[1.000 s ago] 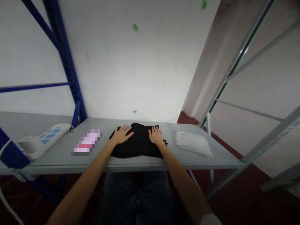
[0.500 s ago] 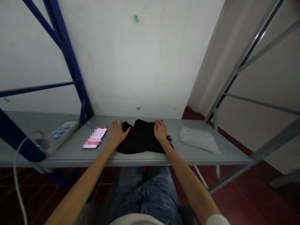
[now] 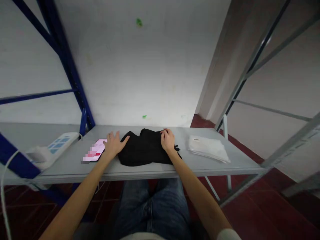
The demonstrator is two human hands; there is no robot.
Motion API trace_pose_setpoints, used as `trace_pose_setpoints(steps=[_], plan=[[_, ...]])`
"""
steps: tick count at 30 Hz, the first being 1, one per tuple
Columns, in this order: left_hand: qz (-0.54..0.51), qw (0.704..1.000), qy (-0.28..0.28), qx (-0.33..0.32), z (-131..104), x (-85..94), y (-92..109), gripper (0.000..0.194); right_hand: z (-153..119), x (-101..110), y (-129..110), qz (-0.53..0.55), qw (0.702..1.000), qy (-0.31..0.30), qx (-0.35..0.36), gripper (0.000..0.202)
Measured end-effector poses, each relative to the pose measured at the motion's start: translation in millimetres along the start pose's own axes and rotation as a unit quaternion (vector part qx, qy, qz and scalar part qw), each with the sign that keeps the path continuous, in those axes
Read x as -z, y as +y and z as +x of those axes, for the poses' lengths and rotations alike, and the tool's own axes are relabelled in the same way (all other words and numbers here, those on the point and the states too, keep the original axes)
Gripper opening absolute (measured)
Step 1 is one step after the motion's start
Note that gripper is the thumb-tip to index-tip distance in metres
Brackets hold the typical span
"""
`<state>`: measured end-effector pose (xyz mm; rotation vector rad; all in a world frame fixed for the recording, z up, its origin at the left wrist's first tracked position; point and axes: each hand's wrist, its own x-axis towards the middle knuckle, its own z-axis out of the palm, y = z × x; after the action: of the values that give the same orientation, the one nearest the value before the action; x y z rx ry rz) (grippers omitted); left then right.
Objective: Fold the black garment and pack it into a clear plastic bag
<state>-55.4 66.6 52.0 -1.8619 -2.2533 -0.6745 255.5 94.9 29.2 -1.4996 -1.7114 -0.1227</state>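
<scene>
A folded piece of black cloth [image 3: 143, 149], perhaps a garment, lies flat on the grey shelf [image 3: 160, 171] before me. Dark strings or fringe stick out at its right edge. My left hand [image 3: 114, 145] is at the cloth's left edge with fingers spread, its thumb reaching over the edge and its other fingers close to a phone [image 3: 96, 150] with a lit pink screen. Over the right part of the cloth rests my right hand [image 3: 168, 140], its fingers slightly bent and pointing away from me. Neither hand grips anything that I can see.
White, flat plastic bags [image 3: 208, 148] lie stacked to the right. On the left is a white power strip [image 3: 58, 145] with a cable [image 3: 3, 196]. A blue post [image 3: 67, 63] and a grey metal frame [image 3: 246, 78] flank the shelf; a white wall [image 3: 150, 73] stands behind.
My left hand has slid a little left, off most of the cloth and nearer the phone. My right hand stays on the cloth. The whole view has shifted slightly.
</scene>
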Motion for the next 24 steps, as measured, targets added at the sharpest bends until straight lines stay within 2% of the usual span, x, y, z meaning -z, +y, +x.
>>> trace_pose_setpoints(steps=[4, 10, 15, 20, 22, 24], plan=[[0.006, 1.0, -0.018, 0.008, -0.2, -0.6, 1.4, 0.087, 0.2, -2.4, 2.0, 0.006, 1.0, 0.015, 0.003, 0.034], [0.02, 0.999, 0.03, -0.008, -0.3, 1.7, 5.4, 0.083, 0.3, -5.3, 3.7, 0.015, 0.999, 0.043, 0.019, 0.031], [0.014, 1.0, 0.011, 0.0, 1.7, -0.5, 3.1, 0.083, 0.3, -3.1, 1.7, 0.012, 0.999, 0.039, 0.015, 0.032], [0.029, 0.988, 0.126, -0.086, 0.0, 6.5, 9.4, 0.074, 0.6, 7.6, -5.8, 0.013, 0.999, 0.044, 0.007, 0.035], [0.022, 0.98, 0.15, -0.132, -1.9, 14.5, 19.7, 0.068, -1.7, 13.8, -10.6, 0.019, 0.999, 0.05, 0.01, 0.036], [0.008, 0.973, 0.149, -0.174, -5.1, 22.5, 34.4, 0.057, -6.5, 19.1, -16.1, 0.025, 0.999, 0.041, 0.017, 0.036]])
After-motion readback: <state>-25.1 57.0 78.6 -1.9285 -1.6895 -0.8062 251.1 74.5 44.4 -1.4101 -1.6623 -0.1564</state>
